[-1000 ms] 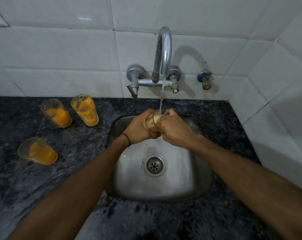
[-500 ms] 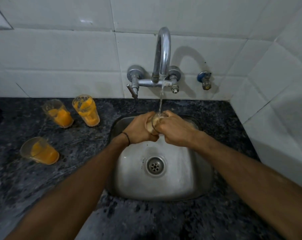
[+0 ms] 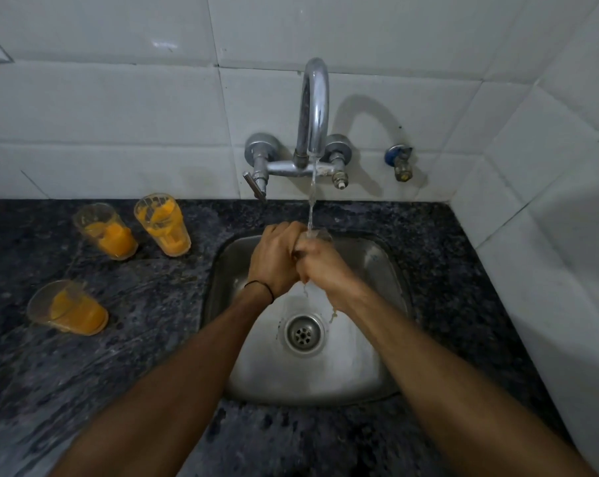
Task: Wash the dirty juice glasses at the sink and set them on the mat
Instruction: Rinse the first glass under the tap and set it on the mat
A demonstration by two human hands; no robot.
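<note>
the fingers of the left hand are curled together round a small clear drinking glass, and the fingers of the right hand are bent tight against the same glass from the other side. the two hands press against each other and hide nearly all of it, so only a bit of the rim shows above the right knuckles. how the right fingertips sit on or in the glass cannot be told.

the glass is held over the back half of the stainless steel sink, above the round metal drain. a thin stream of water from the curved chrome wall tap lands right on it. water runs off below the right hand into the basin. a thin black band circles the left wrist.

on the dark speckled stone counter, left of the sink, are three more clear glasses with orange juice dregs. two are side by side near the back edge, one at the left and one at the right. the third is nearer the front, toward the left edge, well apart from the pair. white wall tiles rise behind the counter.
</note>
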